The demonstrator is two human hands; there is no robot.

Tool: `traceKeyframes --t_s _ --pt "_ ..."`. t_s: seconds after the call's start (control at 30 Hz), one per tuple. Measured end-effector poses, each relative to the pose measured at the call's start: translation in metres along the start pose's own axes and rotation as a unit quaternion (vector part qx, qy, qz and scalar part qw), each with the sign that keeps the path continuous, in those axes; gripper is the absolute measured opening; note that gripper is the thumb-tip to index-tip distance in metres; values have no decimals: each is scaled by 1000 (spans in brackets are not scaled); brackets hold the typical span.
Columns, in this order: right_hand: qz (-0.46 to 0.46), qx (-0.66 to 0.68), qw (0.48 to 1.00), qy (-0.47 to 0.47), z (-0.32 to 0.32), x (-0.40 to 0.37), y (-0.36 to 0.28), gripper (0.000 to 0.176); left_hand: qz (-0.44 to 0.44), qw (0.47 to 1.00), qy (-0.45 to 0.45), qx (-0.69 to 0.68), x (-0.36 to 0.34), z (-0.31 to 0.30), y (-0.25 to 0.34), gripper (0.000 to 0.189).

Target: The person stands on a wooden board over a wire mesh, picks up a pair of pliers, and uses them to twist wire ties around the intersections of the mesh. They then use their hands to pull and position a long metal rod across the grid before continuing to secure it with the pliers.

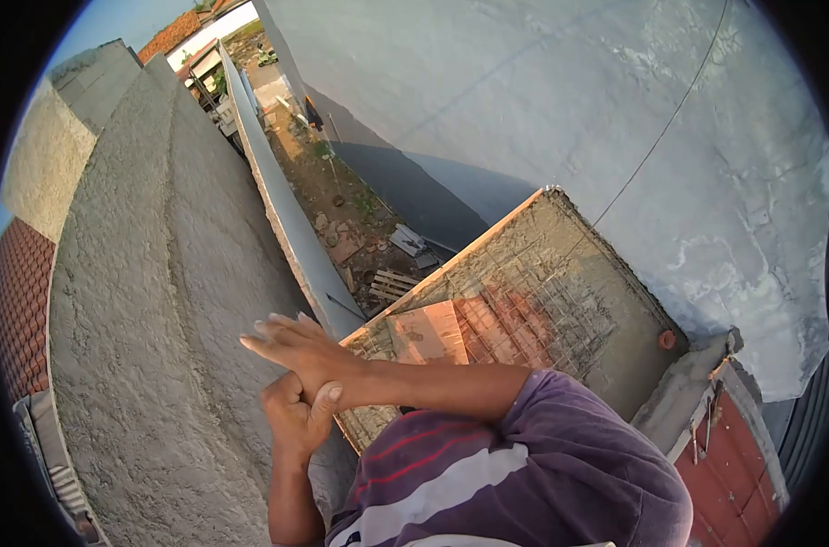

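My right hand (pixel 291 348) reaches across my body from the right, fingers stretched out to the left with nothing in them. My left hand (pixel 296 410) comes up from below and is wrapped around my right wrist, its thumb showing on the near side. Both hands are in the air in front of a rough grey cement wall (pixel 223 319). Just right of them, past my forearm, lies a brown board (pixel 430 334) on a slab (pixel 615 310) of grey concrete with metal mesh showing on its surface.
A tall grey plastered wall (pixel 560 91) rises behind the slab, with a thin cable hanging down it. Beyond the slab's wooden edge (pixel 469 244), a narrow dirt yard (pixel 341 205) lies far below with a pallet (pixel 392 284). Red roofing (pixel 729 456) sits at lower right.
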State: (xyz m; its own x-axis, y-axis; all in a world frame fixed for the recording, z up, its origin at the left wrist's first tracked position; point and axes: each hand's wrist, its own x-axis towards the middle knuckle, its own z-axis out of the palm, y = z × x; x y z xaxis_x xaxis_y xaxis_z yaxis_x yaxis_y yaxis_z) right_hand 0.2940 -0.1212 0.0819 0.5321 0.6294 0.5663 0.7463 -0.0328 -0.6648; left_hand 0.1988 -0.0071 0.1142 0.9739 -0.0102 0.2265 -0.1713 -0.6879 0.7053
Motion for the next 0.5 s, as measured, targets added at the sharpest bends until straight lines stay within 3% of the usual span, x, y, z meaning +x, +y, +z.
traceKeyframes --t_s 0.03,0.13,0.2,0.27,0.3,0.33,0.37,0.4,0.43,0.47,0.5 --pt "24 139 988 -59 14 -17 19 89 -5 998 -28 -47 -3 5 -12 59" --pt "138 227 946 -187 4 -59 45 78 -103 975 -194 -35 -6 20 -35 50" --pt "255 233 905 -249 0 -99 74 73 -25 968 -246 33 1 36 -39 45" --pt "467 11 840 -276 2 -170 112 65 69 962 -242 103 8 48 -45 44" --pt "450 -271 793 -309 23 -231 145 58 123 960 -210 138 15 52 -51 44" --pt "410 -422 723 -361 12 -281 151 52 125 966 -182 132 22 57 -54 44" --pt "475 -324 704 -417 -31 -295 132 53 128 972 -153 126 29 62 -57 44" --pt "629 -176 693 -306 -26 -363 152 55 76 985 -129 83 37 66 -54 42" --pt "700 -52 704 -107 -25 -438 155 56 21 993 -104 43 42 68 -54 40" --pt "773 -40 633 20 -11 -518 167 55 22 995 -93 -14 48 71 -64 41" --pt "833 -2 546 89 -13 -580 155 52 24 994 -80 -70 55 73 -79 42"
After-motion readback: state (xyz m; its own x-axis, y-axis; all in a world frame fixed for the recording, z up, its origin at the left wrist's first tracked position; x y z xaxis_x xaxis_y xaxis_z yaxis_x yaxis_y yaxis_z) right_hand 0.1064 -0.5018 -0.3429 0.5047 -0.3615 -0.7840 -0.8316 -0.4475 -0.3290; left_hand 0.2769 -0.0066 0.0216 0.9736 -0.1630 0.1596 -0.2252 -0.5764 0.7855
